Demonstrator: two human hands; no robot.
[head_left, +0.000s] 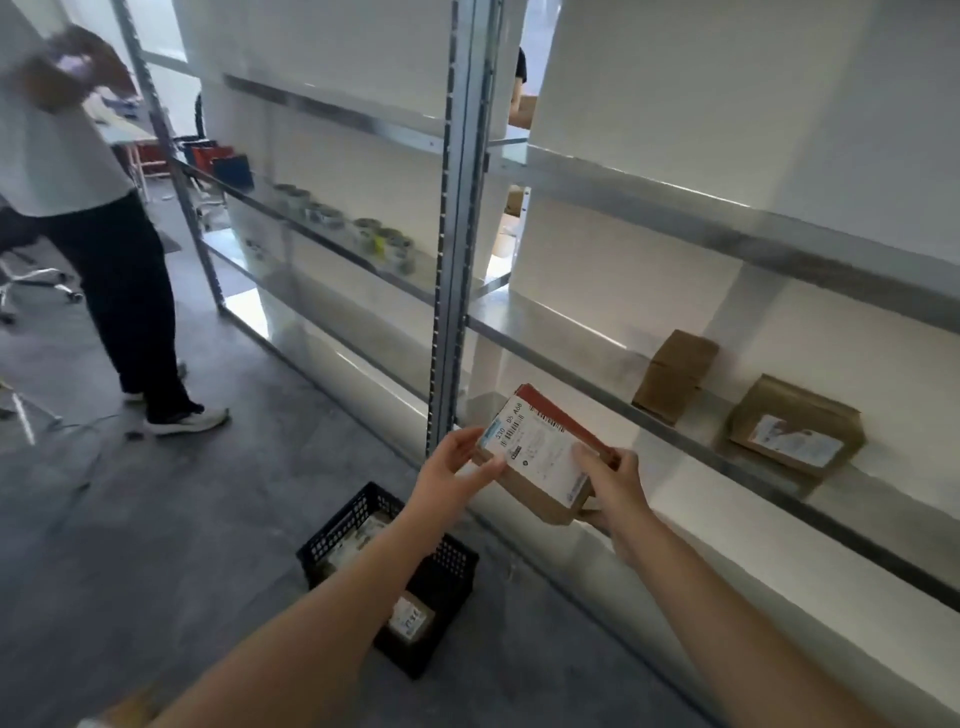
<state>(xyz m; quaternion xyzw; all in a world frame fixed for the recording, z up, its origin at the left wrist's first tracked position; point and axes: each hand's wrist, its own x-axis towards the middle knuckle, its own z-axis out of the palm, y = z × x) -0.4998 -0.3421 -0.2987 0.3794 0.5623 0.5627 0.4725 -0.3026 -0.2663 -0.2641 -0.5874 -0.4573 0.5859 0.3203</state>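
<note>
I hold a small cardboard parcel (540, 457) with a white shipping label and a red end, in front of a metal shelf (582, 387). My left hand (454, 470) grips its left edge with thumb and fingers. On the parcel's right side is my right hand (613, 488): the thumb lies on the label and the fingers curl underneath. The parcel is tilted and hangs in the air just short of the shelf's front rail.
Two brown parcels (675, 374) (795, 423) lie on the same shelf to the right. A black plastic crate (447, 566) with more labelled parcels stands on the floor below my left arm. Tape rolls (384, 239) sit on the left shelf bay. A person (104, 218) stands at the left.
</note>
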